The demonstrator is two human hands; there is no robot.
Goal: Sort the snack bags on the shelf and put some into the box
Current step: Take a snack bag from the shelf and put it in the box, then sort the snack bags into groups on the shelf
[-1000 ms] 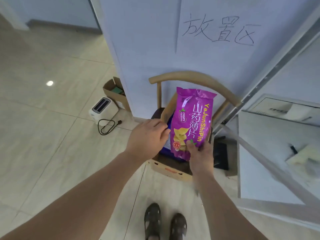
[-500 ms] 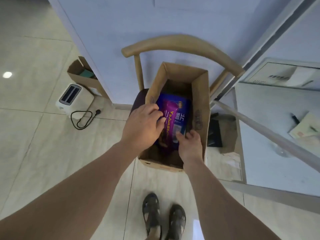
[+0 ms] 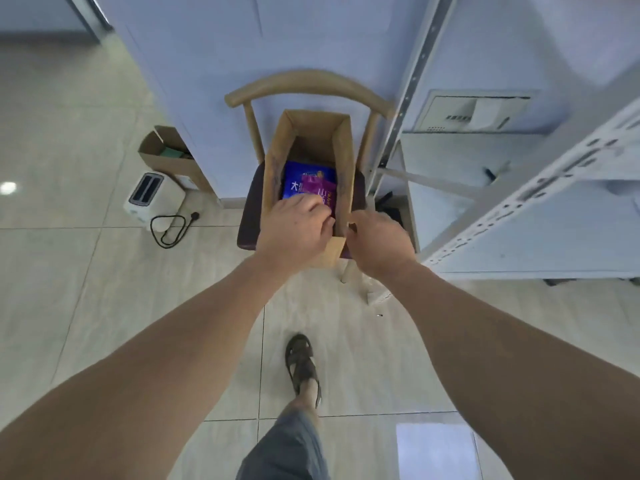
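A tall cardboard box [image 3: 341,157] stands on a chair seat. Inside it a purple snack bag [image 3: 323,192] lies on top of a blue snack bag [image 3: 294,180]. My left hand [image 3: 294,228] hovers over the box's near end, its fingers loosely curled just above the purple bag's lower part, gripping nothing that I can see. My right hand [image 3: 379,242] is outside the box at its near right corner, fingers loosely curled, thumb close to the box's wall. The lower part of the purple bag is hidden by my left hand.
The wooden chair [image 3: 308,84] backs against a pale wall. A white metal shelf [image 3: 519,199] stands to the right. On the floor at the left are a white toaster [image 3: 152,194] with its cord and a small open carton [image 3: 162,152]. My sandalled foot [image 3: 301,363] is below.
The purple bag went from held up in front of the chair down into the box. My right hand has let go and come out to the box's right corner; my left has drawn back.
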